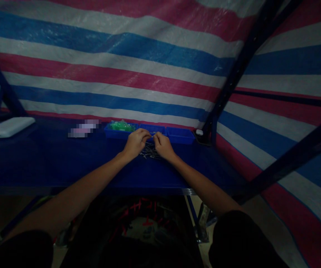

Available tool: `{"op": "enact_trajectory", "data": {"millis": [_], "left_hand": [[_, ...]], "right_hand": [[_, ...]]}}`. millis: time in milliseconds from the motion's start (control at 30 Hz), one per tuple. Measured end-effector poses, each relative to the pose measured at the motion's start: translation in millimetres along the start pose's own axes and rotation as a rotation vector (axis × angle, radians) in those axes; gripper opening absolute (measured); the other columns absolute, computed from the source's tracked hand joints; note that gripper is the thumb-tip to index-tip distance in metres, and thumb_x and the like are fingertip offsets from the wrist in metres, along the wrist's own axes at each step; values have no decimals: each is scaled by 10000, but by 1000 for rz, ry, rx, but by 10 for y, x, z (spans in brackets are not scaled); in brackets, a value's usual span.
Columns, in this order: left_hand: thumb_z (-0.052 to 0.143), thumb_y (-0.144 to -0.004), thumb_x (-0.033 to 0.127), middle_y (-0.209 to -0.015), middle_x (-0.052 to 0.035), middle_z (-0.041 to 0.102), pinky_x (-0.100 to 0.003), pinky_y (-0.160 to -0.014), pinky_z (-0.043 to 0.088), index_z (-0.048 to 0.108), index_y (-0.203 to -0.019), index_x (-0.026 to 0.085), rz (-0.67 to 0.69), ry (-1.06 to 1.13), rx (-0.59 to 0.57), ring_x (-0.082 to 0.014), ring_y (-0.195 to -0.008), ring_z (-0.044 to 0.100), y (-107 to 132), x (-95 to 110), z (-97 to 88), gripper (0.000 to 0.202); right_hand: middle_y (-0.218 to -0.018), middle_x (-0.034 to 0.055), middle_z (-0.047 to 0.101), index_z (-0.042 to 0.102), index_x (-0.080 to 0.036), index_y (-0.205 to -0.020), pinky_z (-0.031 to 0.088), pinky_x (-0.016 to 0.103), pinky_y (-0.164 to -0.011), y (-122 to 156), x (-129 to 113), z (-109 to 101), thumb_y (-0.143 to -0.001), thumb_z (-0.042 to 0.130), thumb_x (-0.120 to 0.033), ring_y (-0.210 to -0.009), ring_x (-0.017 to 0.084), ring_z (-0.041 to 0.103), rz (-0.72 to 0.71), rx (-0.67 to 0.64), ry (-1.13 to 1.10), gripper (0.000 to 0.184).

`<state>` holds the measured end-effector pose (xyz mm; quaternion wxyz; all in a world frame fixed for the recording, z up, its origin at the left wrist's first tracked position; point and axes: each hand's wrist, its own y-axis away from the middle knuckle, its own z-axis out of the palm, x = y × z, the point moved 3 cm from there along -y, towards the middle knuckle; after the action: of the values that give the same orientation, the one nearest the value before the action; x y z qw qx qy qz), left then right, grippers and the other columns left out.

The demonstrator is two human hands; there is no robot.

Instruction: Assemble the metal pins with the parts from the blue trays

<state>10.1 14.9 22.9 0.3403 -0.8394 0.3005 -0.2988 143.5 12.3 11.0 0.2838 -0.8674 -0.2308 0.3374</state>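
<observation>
My left hand [137, 142] and my right hand [162, 144] meet fingertip to fingertip above the blue table. Both are closed in a pinch. Between the fingertips shows a bit of something small and thin, too dim to name. Just below and between the hands lies a loose pile of slim, dark metal pieces [150, 151]. Behind the hands stand a left blue bin [110, 133] with green pieces in clear plastic [122, 125], a middle blue bin [152, 127] partly hidden by my hands, and a right blue bin [180, 136].
A white, flat-topped device [11, 127] lies on the table [73, 163] at the far left. A blurred pinkish item [84, 128] rests left of the bins. A small white object [199, 132] sits beside the right post [213, 128]. Striped sheeting [115, 78] closes off the back.
</observation>
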Motion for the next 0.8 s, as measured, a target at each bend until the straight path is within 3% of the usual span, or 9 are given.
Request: {"op": "enact_trajectory", "data": {"millis": [267, 667, 800], "left_hand": [[538, -792, 155, -904, -49, 677, -340, -845, 480, 691, -764, 183, -83, 69, 82, -177, -859, 616, -50, 72, -45, 158], [525, -775, 115, -852, -33, 668, -303, -786, 474, 641, -765, 172, -4, 137, -19, -159, -827, 609, -39, 30, -13, 130], [538, -784, 145, -849, -38, 644, -319, -797, 462, 640, -788, 171, 6, 83, 15, -167, -830, 587, -60, 51, -52, 105]], "right_hand": [[-635, -7, 462, 377, -214, -699, 331, 257, -614, -22, -5, -10, -872, 307, -230, -620, 145, 470, 43, 34, -46, 187], [-625, -11, 456, 373, -214, -677, 317, 258, -606, 0, 11, 17, -865, 324, -216, -612, 141, 454, 26, 11, -8, 195], [-623, -11, 476, 403, -206, -677, 310, 253, -598, -16, 3, -30, -870, 336, -232, -612, 137, 463, 32, 14, -6, 207]]}}
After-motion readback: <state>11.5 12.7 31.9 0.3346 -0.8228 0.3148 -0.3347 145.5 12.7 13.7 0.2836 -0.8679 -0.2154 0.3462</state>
